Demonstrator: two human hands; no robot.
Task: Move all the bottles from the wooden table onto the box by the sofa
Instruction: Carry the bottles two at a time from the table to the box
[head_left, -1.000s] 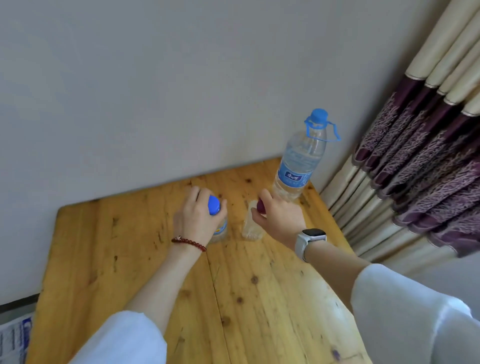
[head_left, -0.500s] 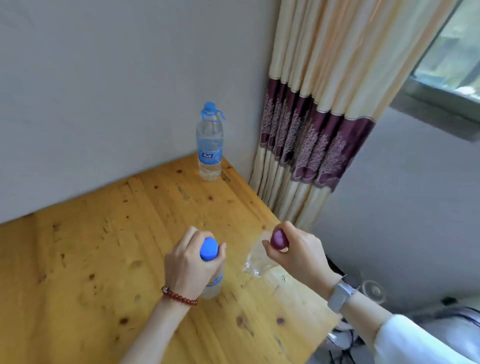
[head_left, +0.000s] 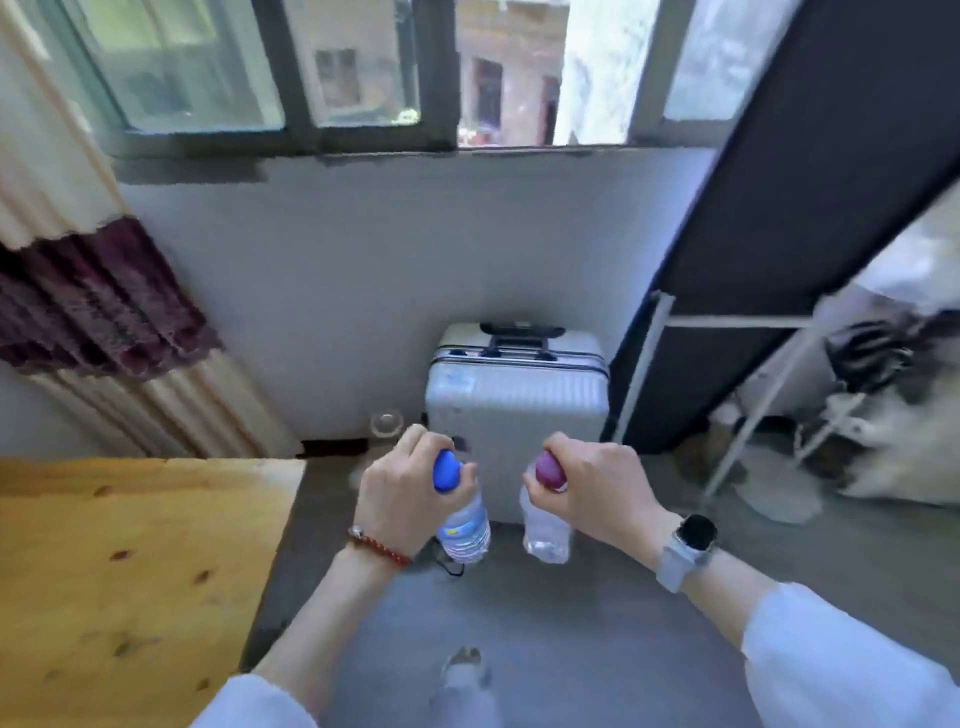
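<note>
Head view: my left hand (head_left: 397, 496) grips a light blue-capped clear plastic bottle (head_left: 462, 525) by its neck; my right hand (head_left: 592, 488) pinches the purple-capped clear one (head_left: 545, 530) likewise.

Each grip hides its bottle's neck; only caps peek out. The counter (head_left: 130, 561) runs off the edge at nine o'clock. Clutter (head_left: 872, 405) at three o'clock is too blurred to identify.

Your single head-worn camera looks forward and down from close above your hands, facing the window (head_left: 363, 67) wall, the bench (head_left: 130, 561) at lower left.
</note>
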